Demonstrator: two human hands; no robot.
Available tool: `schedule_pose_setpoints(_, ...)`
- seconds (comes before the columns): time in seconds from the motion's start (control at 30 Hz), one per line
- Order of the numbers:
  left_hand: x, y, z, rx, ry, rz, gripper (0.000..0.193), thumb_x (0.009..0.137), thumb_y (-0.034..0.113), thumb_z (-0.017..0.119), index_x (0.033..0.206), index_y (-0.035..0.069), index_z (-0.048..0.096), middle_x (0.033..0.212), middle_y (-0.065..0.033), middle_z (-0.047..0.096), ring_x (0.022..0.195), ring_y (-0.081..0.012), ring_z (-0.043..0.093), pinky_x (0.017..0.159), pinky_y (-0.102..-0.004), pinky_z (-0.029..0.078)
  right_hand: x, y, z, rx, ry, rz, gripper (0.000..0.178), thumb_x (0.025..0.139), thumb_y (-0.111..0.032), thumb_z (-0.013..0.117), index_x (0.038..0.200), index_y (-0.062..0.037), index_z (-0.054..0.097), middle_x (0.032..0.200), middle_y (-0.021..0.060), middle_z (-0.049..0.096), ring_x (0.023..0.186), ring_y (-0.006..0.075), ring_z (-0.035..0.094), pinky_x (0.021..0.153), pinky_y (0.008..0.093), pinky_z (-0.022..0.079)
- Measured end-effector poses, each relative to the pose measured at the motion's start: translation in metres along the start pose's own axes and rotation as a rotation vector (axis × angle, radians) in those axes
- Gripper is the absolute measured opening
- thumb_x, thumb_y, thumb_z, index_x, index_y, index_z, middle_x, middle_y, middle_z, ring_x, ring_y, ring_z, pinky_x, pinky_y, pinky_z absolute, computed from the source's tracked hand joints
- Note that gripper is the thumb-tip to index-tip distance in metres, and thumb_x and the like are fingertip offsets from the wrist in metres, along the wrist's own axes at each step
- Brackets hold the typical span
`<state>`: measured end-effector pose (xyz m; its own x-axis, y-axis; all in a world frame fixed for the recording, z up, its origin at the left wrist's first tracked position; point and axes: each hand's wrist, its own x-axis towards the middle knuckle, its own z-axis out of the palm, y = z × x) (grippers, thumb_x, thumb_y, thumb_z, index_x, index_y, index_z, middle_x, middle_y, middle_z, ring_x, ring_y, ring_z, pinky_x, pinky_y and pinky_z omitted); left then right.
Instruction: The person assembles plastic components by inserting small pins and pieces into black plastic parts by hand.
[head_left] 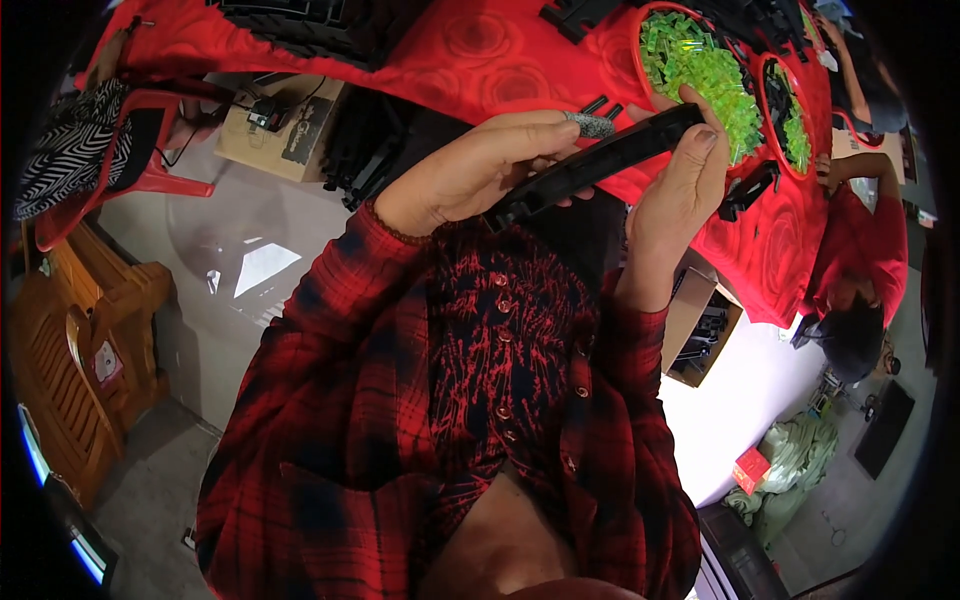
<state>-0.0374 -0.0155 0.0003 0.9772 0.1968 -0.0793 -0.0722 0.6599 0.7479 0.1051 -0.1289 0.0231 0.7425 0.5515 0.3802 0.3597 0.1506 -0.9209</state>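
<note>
A long, narrow black plastic part (598, 166) is held up at a slant before my chest, over the near edge of the red-covered table. My left hand (488, 165) grips its lower left end, some fingers hidden behind it. At the upper right end, my right hand (682, 195) holds it between thumb and fingers. By my left thumb is a grey speckled piece (590, 125) with dark prongs beside it; whether I hold it too, I cannot tell. Beyond my right hand stands a red-rimmed basin (643, 60) of small yellow-green translucent pieces.
A second basin (806, 160) of green pieces stands farther right on the red tablecloth (490, 60). Black parts (310, 30) are piled at the back. Cardboard boxes (262, 140) stand below the table. Another person (865, 230) is at the right, and someone sits on a red chair (165, 185) at left.
</note>
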Motion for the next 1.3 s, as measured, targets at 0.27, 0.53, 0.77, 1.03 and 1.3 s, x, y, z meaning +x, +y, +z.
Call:
schedule_pose_setpoints(0.27, -0.002, 0.012, -0.014, -0.291, -0.084, 0.011, 0.077, 0.103, 0.052, 0.042, 0.149, -0.008, 0.032, 0.139, -0.0317, 0.050, 0.120, -0.0405, 0.060, 0.096, -0.0439, 0.055, -0.001, 0.013, -0.016, -0.092, 0.161, 0.018, 0.036, 0.108, -0.024, 0.044, 0.125, 0.0061, 0.055, 0.105, 0.0091, 0.063, 0.087, 0.0141, 0.063, 0.078, 0.0269, 0.048)
schedule_pose_setpoints(0.53, 0.009, -0.009, -0.024, -0.733, -0.095, 0.333, 0.071, 0.096, 0.037, 0.065, 0.146, -0.003, 0.035, 0.147, -0.0233, 0.044, 0.140, -0.0423, 0.039, 0.119, -0.0519, 0.031, -0.018, 0.013, -0.006, 0.333, 0.143, 0.205, 0.028, 0.104, -0.011, 0.049, 0.126, 0.0069, 0.048, 0.106, 0.0136, 0.063, 0.089, 0.0203, 0.067, 0.077, 0.0309, 0.054)
schedule_pose_setpoints(0.77, 0.009, -0.009, -0.004, -0.079, 0.355, 0.386, 0.039, 0.105, 0.016, 0.043, 0.141, 0.001, 0.044, 0.134, -0.0160, 0.058, 0.123, -0.0275, 0.058, 0.108, -0.0418, 0.044, -0.066, 0.010, 0.021, 0.300, -0.174, 0.378, 0.032, 0.096, 0.003, 0.058, 0.123, 0.0015, 0.040, 0.113, 0.0146, 0.058, 0.105, 0.0212, 0.065, 0.091, 0.0308, 0.053)
schedule_pose_setpoints(1.03, 0.004, -0.014, 0.002, 0.290, 0.481, 0.325, 0.028, 0.106, 0.017, 0.042, 0.127, 0.004, 0.055, 0.098, -0.0034, 0.066, 0.080, -0.0078, 0.059, 0.072, -0.0234, 0.050, -0.071, 0.016, 0.010, -0.033, -0.399, 0.273, 0.023, 0.101, -0.012, 0.057, 0.118, 0.0034, 0.054, 0.105, 0.0135, 0.066, 0.096, 0.0158, 0.065, 0.086, 0.0305, 0.051)
schedule_pose_setpoints(1.3, -0.002, -0.010, 0.019, 0.556, 0.384, 0.267, 0.016, 0.104, 0.015, 0.053, 0.106, 0.000, 0.059, 0.085, 0.0004, 0.060, 0.077, -0.0064, 0.056, 0.069, -0.0235, 0.047, -0.025, 0.005, 0.007, 0.092, -0.088, 0.249, 0.041, 0.109, -0.024, 0.042, 0.137, 0.0052, 0.043, 0.126, 0.0182, 0.058, 0.100, 0.0196, 0.064, 0.094, 0.0355, 0.049)
